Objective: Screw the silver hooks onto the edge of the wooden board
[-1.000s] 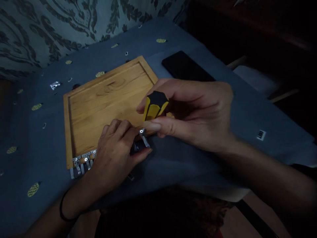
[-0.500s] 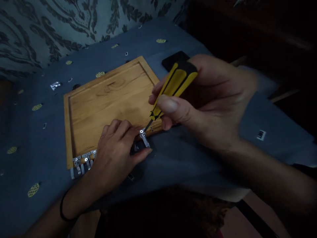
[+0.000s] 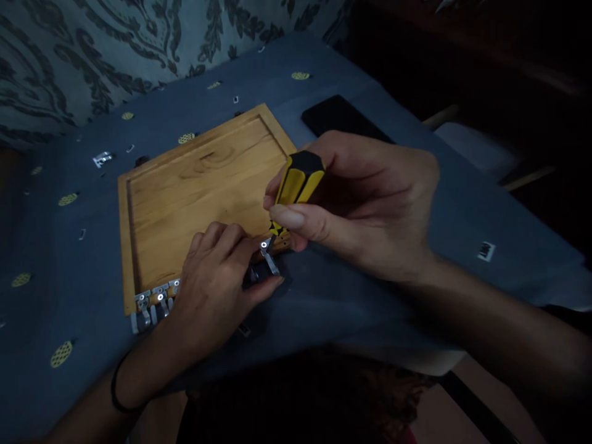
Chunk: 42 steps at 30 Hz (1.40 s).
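Observation:
A wooden board (image 3: 194,197) with a raised rim lies on the cloth. Along its near edge run several small metal hooks (image 3: 143,308), fixed with cross-head screws. My left hand (image 3: 213,283) rests over that edge, its fingers and thumb closed about another metal hook (image 3: 271,261) further right; part of its grip is hidden. My right hand (image 3: 370,203) grips a yellow and black screwdriver (image 3: 296,185) by the handle. The shaft points down to the plate of that hook, just right of a visible screw (image 3: 264,245); the tip is hard to make out.
A flat black object (image 3: 345,117) lies behind my right hand. Left of the board is a loose metal piece (image 3: 102,159). The blue tablecloth (image 3: 393,320) has printed yellow shapes, and a patterned wall or fabric (image 3: 115,43) stands behind.
My right hand has moved left, and the screwdriver now stands steeper, its handle end shifted left and down. My left hand and the board have hardly moved.

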Available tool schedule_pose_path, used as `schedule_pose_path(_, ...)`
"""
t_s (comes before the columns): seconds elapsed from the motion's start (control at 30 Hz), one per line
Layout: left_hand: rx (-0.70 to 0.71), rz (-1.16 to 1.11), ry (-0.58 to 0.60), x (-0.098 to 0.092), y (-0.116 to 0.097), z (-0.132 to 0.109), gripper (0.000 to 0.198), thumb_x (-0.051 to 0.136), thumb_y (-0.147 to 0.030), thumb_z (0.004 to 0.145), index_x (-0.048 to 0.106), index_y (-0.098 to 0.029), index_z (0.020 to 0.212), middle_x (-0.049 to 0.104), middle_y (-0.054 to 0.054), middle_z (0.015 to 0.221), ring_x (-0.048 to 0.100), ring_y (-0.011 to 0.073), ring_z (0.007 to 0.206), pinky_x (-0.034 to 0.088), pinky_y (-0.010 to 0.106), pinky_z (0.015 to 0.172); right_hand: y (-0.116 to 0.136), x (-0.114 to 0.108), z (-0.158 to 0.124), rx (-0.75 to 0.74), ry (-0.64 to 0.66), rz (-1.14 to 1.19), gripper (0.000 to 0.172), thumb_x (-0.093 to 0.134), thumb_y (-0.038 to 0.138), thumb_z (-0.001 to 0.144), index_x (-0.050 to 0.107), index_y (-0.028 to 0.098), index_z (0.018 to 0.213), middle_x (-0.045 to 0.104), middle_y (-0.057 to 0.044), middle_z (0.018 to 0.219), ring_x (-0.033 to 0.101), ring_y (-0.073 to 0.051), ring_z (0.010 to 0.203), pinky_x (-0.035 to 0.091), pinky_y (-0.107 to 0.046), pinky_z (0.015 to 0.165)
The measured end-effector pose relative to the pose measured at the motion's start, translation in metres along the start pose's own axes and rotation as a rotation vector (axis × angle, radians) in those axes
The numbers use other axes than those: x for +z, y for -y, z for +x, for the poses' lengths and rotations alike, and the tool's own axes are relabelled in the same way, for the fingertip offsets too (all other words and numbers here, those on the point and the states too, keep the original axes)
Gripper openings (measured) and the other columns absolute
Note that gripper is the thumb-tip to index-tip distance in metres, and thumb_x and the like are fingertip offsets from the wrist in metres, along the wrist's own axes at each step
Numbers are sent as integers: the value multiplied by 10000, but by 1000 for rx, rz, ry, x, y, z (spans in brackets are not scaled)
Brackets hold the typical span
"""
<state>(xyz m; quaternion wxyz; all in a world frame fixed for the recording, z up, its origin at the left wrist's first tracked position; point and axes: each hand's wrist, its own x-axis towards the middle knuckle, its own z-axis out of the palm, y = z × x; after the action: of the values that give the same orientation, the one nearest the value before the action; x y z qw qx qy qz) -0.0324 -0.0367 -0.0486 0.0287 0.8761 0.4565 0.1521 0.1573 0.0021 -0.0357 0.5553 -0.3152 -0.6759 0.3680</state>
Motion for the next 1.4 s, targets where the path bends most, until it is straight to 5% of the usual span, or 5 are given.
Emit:
schedule_pose_path(0.17, 16, 19, -23, 0, 0, -1, 298, 747, -269, 855, 692, -207, 1140, 686, 65, 972, 595, 294, 919, 492, 462, 776, -2, 0, 1, -12, 9, 59, 357, 718, 577, 841, 637, 243, 744, 702, 18, 826, 561, -94, 481, 521, -305, 453)
schedule_pose_path(0.5, 12, 35, -21, 0, 0, -1, 276, 749, -268, 857, 688, -203, 1119, 680, 73, 988, 601, 299, 939, 486, 452, 757, -3, -5, 0, -25, 79, 75, 33, 746, 294, 879, 734, 265, 890, 748, 32, 869, 625, -105, 544, 544, -264, 486)
schedule_pose_path(0.87, 22, 33, -24, 2, 2, -1, 285, 744, -288, 869, 688, -189, 1130, 681, 73, 959, 608, 308, 919, 498, 470, 762, -5, -1, 6, -108, 50, 56, 360, 846, 471, 757, 555, 271, 687, 658, 38, 728, 622, -151, 619, 503, -320, 494)
schedule_pose_path(1.13, 10, 26, 13, -1, 0, 0, 278, 773, -288, 845, 693, -161, 1079, 669, 84, 945, 571, 305, 919, 492, 482, 791, 6, 0, 1, -38, -135, 48, 269, 747, 196, 851, 512, 249, 731, 703, 54, 845, 535, -76, 483, 455, -272, 453)
schedule_pose_path(1.4, 17, 4, -15, 1, 1, -1, 246, 746, -248, 857, 705, -168, 1086, 673, 85, 958, 582, 304, 918, 496, 487, 820, 3, 0, 1, -10, -26, 33, 375, 723, 548, 848, 546, 246, 715, 684, 18, 808, 560, -104, 512, 473, -300, 440)
